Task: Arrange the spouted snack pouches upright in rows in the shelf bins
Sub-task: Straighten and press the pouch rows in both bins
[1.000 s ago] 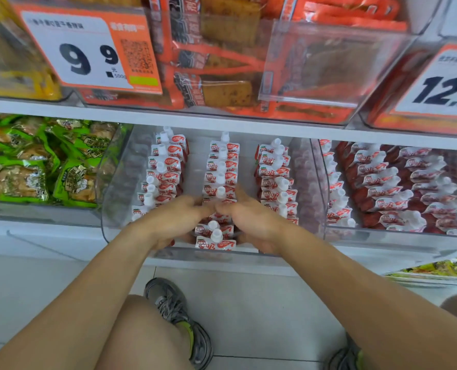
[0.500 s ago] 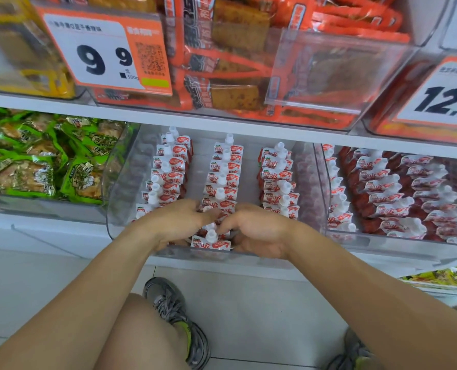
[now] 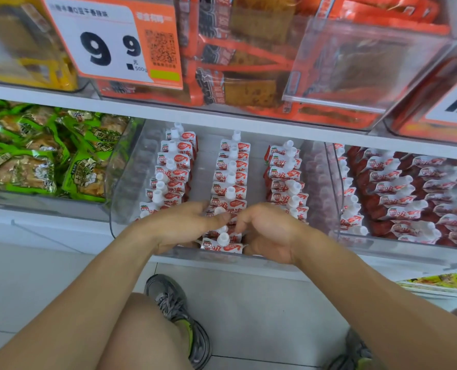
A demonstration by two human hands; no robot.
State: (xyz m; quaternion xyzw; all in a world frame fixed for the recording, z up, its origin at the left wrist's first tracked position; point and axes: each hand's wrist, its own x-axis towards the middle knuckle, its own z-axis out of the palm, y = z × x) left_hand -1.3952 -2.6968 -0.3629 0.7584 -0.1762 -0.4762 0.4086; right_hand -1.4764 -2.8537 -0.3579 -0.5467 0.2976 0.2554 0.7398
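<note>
Both hands, the left hand and right hand, curl onto the front pouches of the middle row between them in the clear bin; these look light, floppy and slippery; pinch beneath the stiff spout.

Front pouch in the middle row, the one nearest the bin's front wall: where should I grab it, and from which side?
Take the front pouch by its white spout cap, coming from above. It stands upright with the cap sticking up clear, while the left hand and right hand crowd its sides and the clear bin front wall blocks its face.
</note>
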